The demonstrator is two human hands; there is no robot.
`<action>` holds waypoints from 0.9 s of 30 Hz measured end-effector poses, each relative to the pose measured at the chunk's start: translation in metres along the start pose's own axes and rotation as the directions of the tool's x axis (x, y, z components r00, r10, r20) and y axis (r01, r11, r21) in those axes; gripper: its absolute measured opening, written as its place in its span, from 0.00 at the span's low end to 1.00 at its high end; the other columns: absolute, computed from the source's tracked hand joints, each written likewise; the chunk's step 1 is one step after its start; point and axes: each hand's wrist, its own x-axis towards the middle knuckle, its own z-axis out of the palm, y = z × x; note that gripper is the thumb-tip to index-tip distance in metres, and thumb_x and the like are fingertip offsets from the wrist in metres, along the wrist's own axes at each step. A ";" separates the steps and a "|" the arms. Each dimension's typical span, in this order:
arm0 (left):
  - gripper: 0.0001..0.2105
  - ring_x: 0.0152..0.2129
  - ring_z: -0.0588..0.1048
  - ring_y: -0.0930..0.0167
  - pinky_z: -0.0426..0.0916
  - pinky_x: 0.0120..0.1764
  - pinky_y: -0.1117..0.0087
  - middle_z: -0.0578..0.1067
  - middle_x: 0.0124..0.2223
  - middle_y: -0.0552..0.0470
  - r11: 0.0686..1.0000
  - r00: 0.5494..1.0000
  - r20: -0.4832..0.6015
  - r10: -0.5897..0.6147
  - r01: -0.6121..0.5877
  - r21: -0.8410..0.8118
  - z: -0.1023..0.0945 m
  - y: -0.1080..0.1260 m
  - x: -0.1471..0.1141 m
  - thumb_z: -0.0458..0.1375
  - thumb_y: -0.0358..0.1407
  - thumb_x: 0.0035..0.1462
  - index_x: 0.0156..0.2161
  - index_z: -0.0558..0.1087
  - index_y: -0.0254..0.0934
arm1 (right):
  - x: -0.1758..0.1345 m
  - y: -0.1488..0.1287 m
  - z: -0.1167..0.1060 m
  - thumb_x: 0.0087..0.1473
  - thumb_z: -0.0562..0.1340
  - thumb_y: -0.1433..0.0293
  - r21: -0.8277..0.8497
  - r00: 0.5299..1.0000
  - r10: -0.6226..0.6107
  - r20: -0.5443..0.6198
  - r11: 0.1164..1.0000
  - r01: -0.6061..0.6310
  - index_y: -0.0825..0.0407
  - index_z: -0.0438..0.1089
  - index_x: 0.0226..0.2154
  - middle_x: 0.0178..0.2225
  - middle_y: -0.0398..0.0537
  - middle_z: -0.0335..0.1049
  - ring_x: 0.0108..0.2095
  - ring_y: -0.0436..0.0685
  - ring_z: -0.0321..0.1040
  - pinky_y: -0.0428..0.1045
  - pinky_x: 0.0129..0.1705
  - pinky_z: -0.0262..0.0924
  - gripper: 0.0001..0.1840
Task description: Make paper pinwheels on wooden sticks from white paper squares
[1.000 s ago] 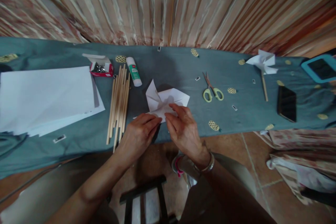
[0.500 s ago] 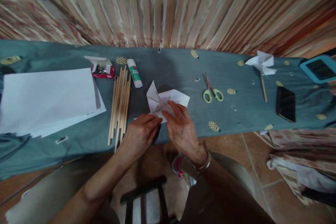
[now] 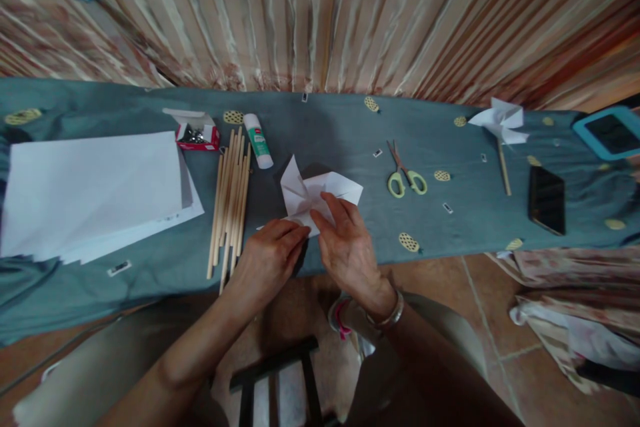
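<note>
A folded piece of white paper [image 3: 304, 201] lies near the middle of the cloth-covered table [image 3: 340, 127], close to its near edge, with one pointed flap standing up at its far left side and a broader fold spreading to the right. The left hand [image 3: 267, 255] is closed at the paper's near left part, thumb and forefinger brought together on it in a pinch. The right hand [image 3: 349, 250] is partly open over the near right part, thumb and forefinger a little apart, their tips on the paper; its wrist wears a bracelet [image 3: 393, 315].

Just beyond the paper to the left, a glue stick [image 3: 259, 141] with a green label lies beside a bundle of wooden sticks [image 3: 230, 197]. Farther left are an open red box [image 3: 203, 145] of small metal pieces and a stack of white sheets [image 3: 95, 193]. To the right of the paper lie scissors [image 3: 400, 165] with green handles, blades slightly parted and pointing to the far side. Well to the right are a paper pinwheel [image 3: 501, 123] on a stick, a dark phone [image 3: 547, 199] and a blue-framed device [image 3: 613, 133]. A striped curtain [image 3: 300, 20] hangs along the far side.
</note>
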 end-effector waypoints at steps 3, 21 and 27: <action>0.10 0.31 0.77 0.67 0.75 0.35 0.66 0.78 0.36 0.44 1.000 1.000 -0.020 0.015 -0.015 0.001 0.000 0.001 0.000 0.52 0.29 0.62 0.41 0.76 0.30 | 0.000 0.000 0.000 0.57 0.54 0.79 -0.011 1.000 -0.002 0.008 1.000 0.002 0.48 0.68 0.50 0.59 0.56 0.60 0.59 0.66 0.58 0.61 0.60 0.60 0.21; 0.10 0.31 0.77 0.67 0.75 0.36 0.66 0.78 0.36 0.45 1.000 1.000 -0.001 -0.011 0.011 0.002 0.000 0.001 0.001 0.53 0.28 0.61 0.41 0.76 0.31 | 0.003 0.000 0.004 0.54 0.56 0.79 0.039 1.000 0.025 0.000 0.999 -0.025 0.48 0.68 0.50 0.60 0.54 0.59 0.60 0.67 0.56 0.63 0.60 0.58 0.22; 0.10 0.32 0.77 0.67 0.74 0.37 0.66 0.78 0.36 0.45 1.000 1.000 -0.005 -0.014 0.014 0.000 -0.001 0.002 0.001 0.52 0.29 0.62 0.41 0.76 0.31 | 0.006 0.001 0.006 0.57 0.52 0.78 -0.038 0.997 0.066 -0.048 0.997 -0.067 0.49 0.71 0.44 0.64 0.55 0.52 0.64 0.69 0.48 0.69 0.57 0.56 0.17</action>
